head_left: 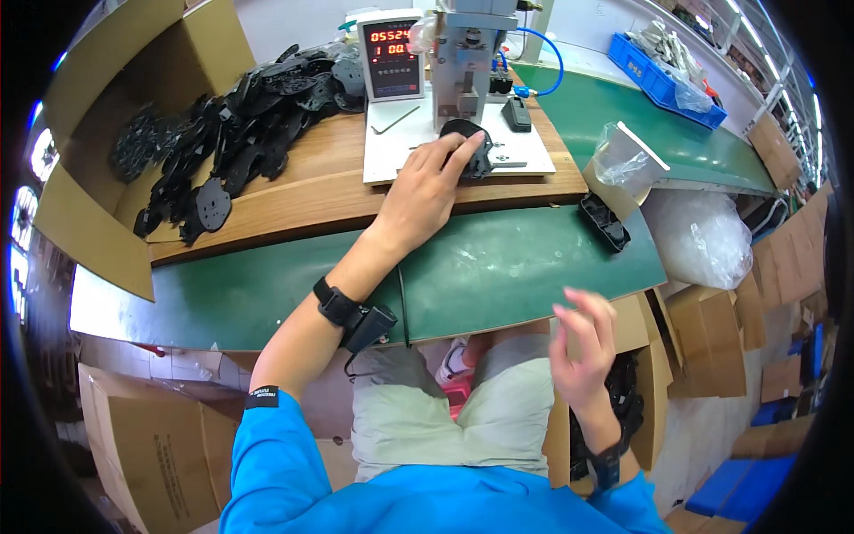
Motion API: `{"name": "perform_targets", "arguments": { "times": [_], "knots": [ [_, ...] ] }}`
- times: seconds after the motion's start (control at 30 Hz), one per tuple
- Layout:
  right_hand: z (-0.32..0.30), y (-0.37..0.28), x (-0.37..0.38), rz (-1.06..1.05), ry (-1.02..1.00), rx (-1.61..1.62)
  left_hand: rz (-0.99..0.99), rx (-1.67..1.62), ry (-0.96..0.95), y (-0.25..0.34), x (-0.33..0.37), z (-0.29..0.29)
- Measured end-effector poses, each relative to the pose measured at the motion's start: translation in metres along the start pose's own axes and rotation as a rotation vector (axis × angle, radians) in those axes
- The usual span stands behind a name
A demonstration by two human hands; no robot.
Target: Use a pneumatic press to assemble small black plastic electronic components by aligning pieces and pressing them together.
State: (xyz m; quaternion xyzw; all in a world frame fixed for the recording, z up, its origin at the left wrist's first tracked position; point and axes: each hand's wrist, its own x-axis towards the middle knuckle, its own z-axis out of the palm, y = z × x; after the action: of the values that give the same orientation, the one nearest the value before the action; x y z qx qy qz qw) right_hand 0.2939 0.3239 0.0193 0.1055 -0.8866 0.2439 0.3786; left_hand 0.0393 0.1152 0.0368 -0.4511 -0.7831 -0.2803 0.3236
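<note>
My left hand (420,194) reaches over the bench to a black plastic part (479,160) at the foot of a bench press (463,67). Its fingertips grip the part's near left side; the thumb is mostly hidden. The part lies on the press's white base plate (387,153). My right hand (583,351) hangs in the air just past the bench's front edge, fingers apart and slightly bent, with nothing in it. Below it, an open carton (654,400) holds black parts.
A heap of black plastic parts (258,125) spills from a tipped carton (98,214) on the left. A counter box (393,55), a hex key (396,120) and a small black block (516,114) are around the press. To the right are a black tray (605,222) and a blue crate (654,76).
</note>
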Motion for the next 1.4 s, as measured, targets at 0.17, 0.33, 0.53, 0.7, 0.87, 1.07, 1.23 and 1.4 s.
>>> {"name": "perform_targets", "arguments": {
  "times": [0.17,0.33,0.53,0.7,0.87,1.07,1.23,1.4],
  "knots": [
    [0.078,-0.011,0.121,-0.136,-0.052,-0.018,-0.032,-0.131,0.076,-0.002,-0.001,0.003],
    [0.141,0.022,0.159,-0.182,-0.035,-0.217,0.023,-0.216,0.117,-0.007,0.000,0.009],
    [0.136,0.019,0.169,-0.162,-0.076,-0.157,0.001,-0.150,0.162,-0.011,-0.006,0.000],
    [0.126,0.020,0.174,-0.123,-0.149,-0.133,-0.448,0.655,0.162,-0.074,-0.009,-0.044],
    [0.127,0.013,0.176,-0.118,-0.173,-0.143,-0.901,1.029,-0.069,-0.145,-0.066,-0.080],
    [0.124,0.017,0.175,-0.123,-0.172,-0.144,-0.703,0.876,0.090,-0.134,-0.051,-0.079],
    [0.125,0.019,0.175,-0.144,-0.149,-0.152,-0.543,0.476,0.265,-0.094,-0.016,-0.064],
    [0.127,0.016,0.175,-0.144,-0.154,-0.140,-0.404,0.238,0.217,-0.075,-0.014,-0.058]
  ]
}}
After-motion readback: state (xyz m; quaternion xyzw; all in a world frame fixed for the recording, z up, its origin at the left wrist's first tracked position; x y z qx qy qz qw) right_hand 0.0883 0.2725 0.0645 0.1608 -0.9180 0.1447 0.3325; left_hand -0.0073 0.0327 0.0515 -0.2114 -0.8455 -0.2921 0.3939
